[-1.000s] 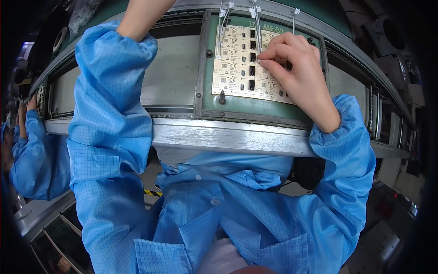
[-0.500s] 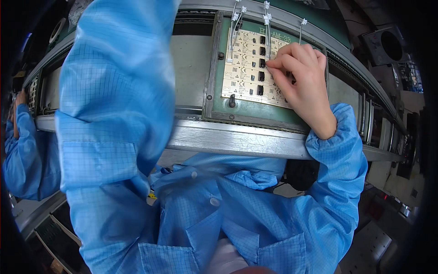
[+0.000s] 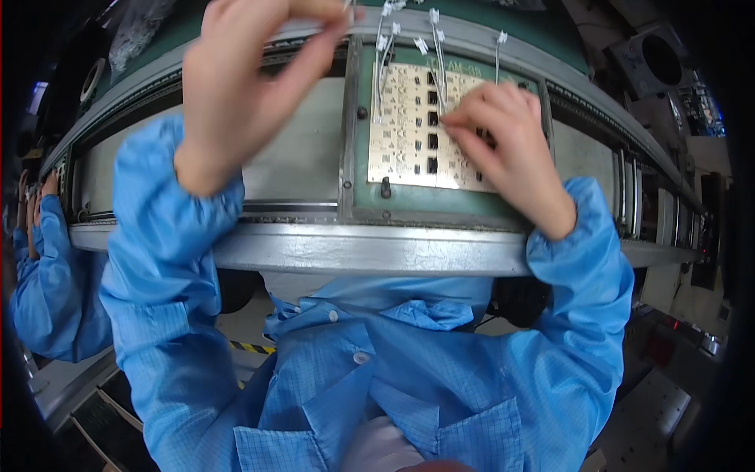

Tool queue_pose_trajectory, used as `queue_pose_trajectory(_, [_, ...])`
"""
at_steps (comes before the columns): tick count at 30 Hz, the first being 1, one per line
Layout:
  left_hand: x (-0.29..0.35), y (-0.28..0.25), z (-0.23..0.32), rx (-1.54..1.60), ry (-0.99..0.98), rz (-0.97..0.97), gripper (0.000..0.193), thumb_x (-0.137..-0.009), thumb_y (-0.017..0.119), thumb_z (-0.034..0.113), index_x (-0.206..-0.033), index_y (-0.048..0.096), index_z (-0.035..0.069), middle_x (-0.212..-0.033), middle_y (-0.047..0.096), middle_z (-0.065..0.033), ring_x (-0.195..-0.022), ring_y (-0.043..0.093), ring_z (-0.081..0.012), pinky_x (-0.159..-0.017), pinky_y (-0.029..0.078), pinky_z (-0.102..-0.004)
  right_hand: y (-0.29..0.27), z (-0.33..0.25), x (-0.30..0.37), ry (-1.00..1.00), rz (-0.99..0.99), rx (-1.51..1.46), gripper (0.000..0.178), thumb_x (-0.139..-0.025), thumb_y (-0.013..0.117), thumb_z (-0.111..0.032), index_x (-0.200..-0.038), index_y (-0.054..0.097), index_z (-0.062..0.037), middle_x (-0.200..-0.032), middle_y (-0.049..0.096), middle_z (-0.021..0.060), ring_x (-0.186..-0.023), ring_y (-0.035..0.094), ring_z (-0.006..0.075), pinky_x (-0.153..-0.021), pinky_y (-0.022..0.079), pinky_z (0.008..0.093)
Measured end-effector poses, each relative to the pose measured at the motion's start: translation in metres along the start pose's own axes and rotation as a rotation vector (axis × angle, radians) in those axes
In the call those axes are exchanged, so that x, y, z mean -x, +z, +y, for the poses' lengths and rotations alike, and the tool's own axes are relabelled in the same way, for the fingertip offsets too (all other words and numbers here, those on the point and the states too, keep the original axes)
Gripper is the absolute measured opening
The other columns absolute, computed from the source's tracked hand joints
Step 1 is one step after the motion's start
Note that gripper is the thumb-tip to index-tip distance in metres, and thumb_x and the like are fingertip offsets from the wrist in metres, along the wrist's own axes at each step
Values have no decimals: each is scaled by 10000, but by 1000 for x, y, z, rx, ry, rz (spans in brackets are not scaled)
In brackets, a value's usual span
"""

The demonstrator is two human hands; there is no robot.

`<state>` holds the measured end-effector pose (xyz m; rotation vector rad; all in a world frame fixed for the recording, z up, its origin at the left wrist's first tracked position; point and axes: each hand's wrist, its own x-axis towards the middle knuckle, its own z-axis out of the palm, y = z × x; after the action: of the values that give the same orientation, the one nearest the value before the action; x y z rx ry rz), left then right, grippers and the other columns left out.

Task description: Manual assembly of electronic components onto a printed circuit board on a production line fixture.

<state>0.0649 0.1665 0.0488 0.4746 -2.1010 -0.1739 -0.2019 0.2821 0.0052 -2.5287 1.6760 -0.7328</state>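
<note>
A cream circuit board panel point(image 3: 401, 169) with rows of black components lies in a green fixture point(image 3: 440, 203). Thin wire leads with white connectors point(image 3: 435, 16) stand up from the panel's far part. Over its right half, my right hand point(image 3: 511, 141) is closed in a pinch at the lower end of a wire lead point(image 3: 440, 75), beside the column of black parts. My left hand point(image 3: 244, 86), smeared by motion, is raised to the left of the panel. Its thumb and forefinger are pinched together near the top edge; a thin pale thing shows at their tips, too blurred to name.
A metal conveyor rail point(image 3: 377, 248) runs across in front of me, with the fixture between it and the far rail. Clear plastic bags point(image 3: 141, 31) lie at the far left. Another person's blue sleeve point(image 3: 59, 283) is at the left edge.
My left arm has drawn back from far forward, and its hand has come into view. My right hand stays pinched over the panel. The view has shifted slightly.
</note>
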Motion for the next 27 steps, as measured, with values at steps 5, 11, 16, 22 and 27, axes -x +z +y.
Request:
queue_pose_trajectory(5, [33,5,15,-85,142,-114,227,-843,744,-82,-1036,710,33,-1066,779,-62,-1050,704,-232,-928,488,-331,6,10,-11,-72,-10,-44,79,-850,734,-49,-925,713,-62,-918,623,26,-890,584,235,-849,404,362])
queue_pose_trajectory(11, [39,91,-26,590,402,580,201,-758,769,1,-933,703,75,-922,717,-50,-983,694,-239,-896,458,-357,4,13,-11,99,-11,-206,68,-869,721,-14,-935,735,-6,-938,651,60,-914,595,195,-800,473,306])
queue_pose_trajectory(16, [39,29,21,-41,-113,-203,132,-798,749,40,-907,688,83,-907,696,-27,-1002,653,-232,-911,431,-372,1,20,-4,114,-87,-101,80,-880,730,-31,-952,759,-11,-958,656,50,-954,574,179,-834,457,304])
queue_pose_trajectory(22, [53,80,-23,432,299,363,146,-794,752,39,-911,673,79,-911,679,-26,-998,636,-231,-902,430,-380,-5,16,-10,-31,-57,32,129,-846,754,-116,-960,810,-136,-934,648,-40,-938,562,181,-912,357,389])
queue_pose_trajectory(27, [51,35,20,-135,-54,-140,175,-833,774,37,-984,716,104,-940,751,-30,-1115,676,-238,-1017,414,-389,-27,4,-1,-100,-155,209,302,-825,677,-35,-1080,796,-145,-995,631,-1,-996,563,212,-968,333,421])
